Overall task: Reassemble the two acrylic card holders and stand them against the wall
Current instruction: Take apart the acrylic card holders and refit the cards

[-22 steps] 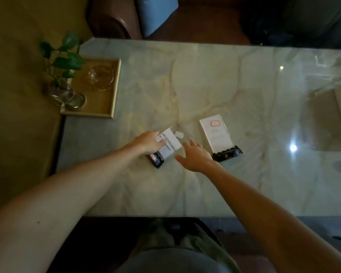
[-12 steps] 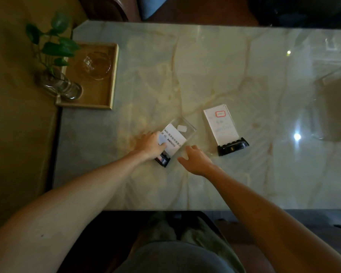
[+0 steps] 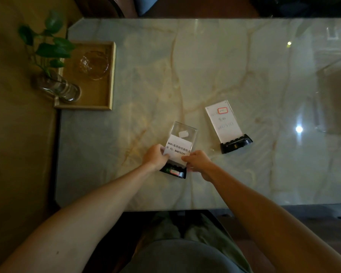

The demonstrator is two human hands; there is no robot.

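Note:
A clear acrylic card holder [image 3: 182,137] with a white WiFi card in it stands in a black base [image 3: 174,171] near the table's front middle. My left hand [image 3: 155,157] grips the panel's left lower edge. On the right lower edge, my right hand [image 3: 198,161] pinches the same panel. A second acrylic card holder [image 3: 222,121], with a white card marked by a red box, leans back in its own black base [image 3: 235,143] to the right, untouched.
The marble table [image 3: 205,66] runs right, with glare spots. At its back left a wooden tray [image 3: 106,95] carries a glass bowl [image 3: 94,65] and a glass vase with a green plant [image 3: 55,85]. The olive wall [image 3: 18,134] borders the left side.
My right hand moved left from the tabletop and took hold of the WiFi holder's right edge. The panel now stands more upright in its base, both hands on it.

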